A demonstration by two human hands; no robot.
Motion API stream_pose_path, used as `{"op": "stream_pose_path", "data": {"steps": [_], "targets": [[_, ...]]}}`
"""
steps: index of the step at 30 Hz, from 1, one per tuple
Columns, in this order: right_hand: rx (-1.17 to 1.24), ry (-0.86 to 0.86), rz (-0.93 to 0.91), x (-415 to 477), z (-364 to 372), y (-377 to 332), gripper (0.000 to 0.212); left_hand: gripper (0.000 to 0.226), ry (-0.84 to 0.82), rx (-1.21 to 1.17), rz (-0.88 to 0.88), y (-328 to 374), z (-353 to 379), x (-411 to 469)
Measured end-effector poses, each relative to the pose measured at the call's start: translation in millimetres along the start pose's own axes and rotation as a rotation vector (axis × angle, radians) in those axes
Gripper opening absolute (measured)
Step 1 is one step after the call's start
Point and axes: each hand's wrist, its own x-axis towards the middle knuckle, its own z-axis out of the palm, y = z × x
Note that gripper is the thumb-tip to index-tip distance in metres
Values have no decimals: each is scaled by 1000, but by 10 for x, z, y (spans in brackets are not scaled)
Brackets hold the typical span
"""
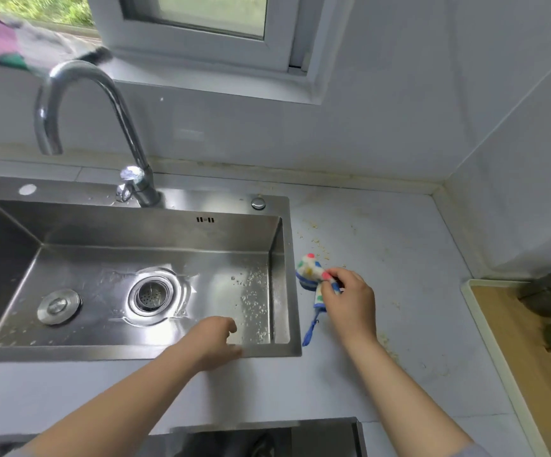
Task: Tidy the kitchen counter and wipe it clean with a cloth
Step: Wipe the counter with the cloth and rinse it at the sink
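step: wiping, mid-job. right hand (348, 303) pinches a bunched white cloth with coloured dots and blue trim (310, 273), fingers curled round it. the cloth sits on the pale grey counter (399, 324) just right of the stainless steel sink (295, 305), with its blue loop trailing toward the front. left hand (216, 339) is at the sink's front rim, fingers loosely curled, nothing in it.

yellowish crumbs (317, 240) lie on the counter behind the cloth, and more lie near the right forearm. wet specks (254, 291) sit on the sink floor's right side.

next, my read: flatten the cloth, sweep the crumbs leftward over the rim into the basin. needs steady downward pressure. watch the wooden board (504, 331) at the right edge, so debris isn't pushed under it.
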Motion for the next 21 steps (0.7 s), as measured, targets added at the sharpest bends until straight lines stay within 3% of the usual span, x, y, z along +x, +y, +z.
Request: {"op": "stream_pose_path", "data": {"steps": [12, 21], "targets": [[9, -76, -39, 708, 901, -803, 15, 49, 362, -73, 1, -832, -934, 367], [-23, -214, -179, 1513, 1331, -1206, 21, 53, 501, -173, 16, -942, -1370, 952]]}}
